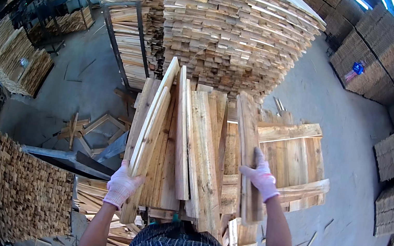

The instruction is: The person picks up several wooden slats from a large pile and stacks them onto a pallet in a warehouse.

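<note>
My left hand (pixel 124 185), in a pale knit glove, is closed round the near part of a pair of wooden planks (pixel 149 135) standing on edge. My right hand (pixel 262 178), gloved the same way, grips a single brownish plank (pixel 247 150) by its right edge, thumb over its face. Between the hands, several more planks lean and lie lengthwise, among them a wide light one (pixel 202 150) and a narrow one on edge (pixel 183 136). Under them are flat boards (pixel 162 169). The fingers of my left hand are partly hidden behind the wood.
Ahead rises a tall stack of boards (pixel 228 34) beside a dark metal frame (pixel 130 53). Crosswise pieces lie on a board pile (pixel 290 160) at right. Scrap wood (pixel 96 129) litters the floor at left, near a dark metal beam (pixel 79 163). More stacks (pixel 12 185) stand around.
</note>
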Action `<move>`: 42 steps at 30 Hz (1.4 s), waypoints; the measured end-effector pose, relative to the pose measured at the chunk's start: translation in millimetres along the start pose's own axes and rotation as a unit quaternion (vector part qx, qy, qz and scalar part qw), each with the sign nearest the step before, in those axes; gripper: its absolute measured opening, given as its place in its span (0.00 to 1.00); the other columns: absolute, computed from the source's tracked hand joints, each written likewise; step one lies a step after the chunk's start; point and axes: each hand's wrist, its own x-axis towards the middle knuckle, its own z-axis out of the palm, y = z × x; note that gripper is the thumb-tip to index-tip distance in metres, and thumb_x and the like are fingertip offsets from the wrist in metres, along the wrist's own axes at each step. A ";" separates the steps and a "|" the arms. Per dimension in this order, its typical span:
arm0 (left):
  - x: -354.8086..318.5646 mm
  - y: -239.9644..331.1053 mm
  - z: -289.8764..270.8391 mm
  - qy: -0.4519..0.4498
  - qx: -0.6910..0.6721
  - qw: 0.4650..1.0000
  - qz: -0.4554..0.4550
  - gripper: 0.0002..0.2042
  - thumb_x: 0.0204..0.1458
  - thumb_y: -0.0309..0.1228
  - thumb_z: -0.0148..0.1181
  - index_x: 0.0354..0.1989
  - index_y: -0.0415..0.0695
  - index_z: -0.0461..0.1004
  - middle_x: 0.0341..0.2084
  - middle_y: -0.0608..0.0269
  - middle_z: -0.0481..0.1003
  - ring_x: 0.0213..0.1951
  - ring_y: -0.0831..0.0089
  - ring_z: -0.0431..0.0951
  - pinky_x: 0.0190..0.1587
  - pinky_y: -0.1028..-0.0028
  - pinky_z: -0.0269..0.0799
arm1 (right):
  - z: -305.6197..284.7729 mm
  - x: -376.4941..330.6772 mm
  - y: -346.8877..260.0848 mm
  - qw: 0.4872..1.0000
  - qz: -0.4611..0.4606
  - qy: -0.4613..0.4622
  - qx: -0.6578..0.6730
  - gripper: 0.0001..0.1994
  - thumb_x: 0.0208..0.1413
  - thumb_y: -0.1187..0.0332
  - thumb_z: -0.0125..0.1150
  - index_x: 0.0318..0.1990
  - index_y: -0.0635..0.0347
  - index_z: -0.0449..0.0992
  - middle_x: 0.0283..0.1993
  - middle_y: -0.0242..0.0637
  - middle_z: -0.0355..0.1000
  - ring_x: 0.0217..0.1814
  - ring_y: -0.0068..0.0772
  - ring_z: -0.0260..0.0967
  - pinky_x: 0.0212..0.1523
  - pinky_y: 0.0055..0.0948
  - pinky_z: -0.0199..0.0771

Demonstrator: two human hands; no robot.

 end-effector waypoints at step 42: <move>16.0 122.5 8.3 -0.071 0.090 0.991 0.066 0.55 0.46 0.64 0.64 0.78 0.55 0.41 0.67 0.33 0.56 0.67 0.38 0.62 0.66 0.49 0.61 | 107.2 -30.9 -129.8 0.997 -0.009 -0.015 -0.079 0.50 0.55 0.45 0.63 0.77 0.54 0.40 0.69 0.71 0.50 0.67 0.70 0.62 0.64 0.50 0.67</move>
